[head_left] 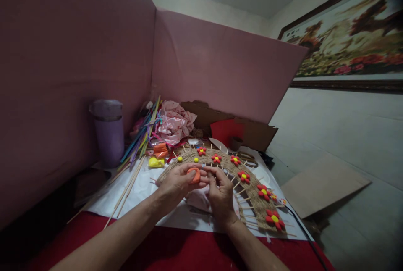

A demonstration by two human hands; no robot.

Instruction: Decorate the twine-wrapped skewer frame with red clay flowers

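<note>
A soft orange lump of modelling clay (194, 175) rests in my left hand (178, 182), with the thumb pressed onto it. Close beside it, my right hand (222, 195) has its fingers pinched together; whatever is between them is too small or hidden to make out. Both hands hover over a woven twine arch (262, 209) with thin wooden sticks poking out along its edges. Red flowers with yellow centres (244, 176) run along the arch's right part. On its left part sit two yellow dots (180, 159).
White paper (176, 220) covers a red cloth (151, 246). Behind the arch lie orange and yellow clay packets (156, 162), scissors (247, 158) and crumpled pink fabric (176, 122). At left stand a purple tumbler (109, 136) and coloured pipe cleaners (138, 136). A black cable (304, 231) runs at right.
</note>
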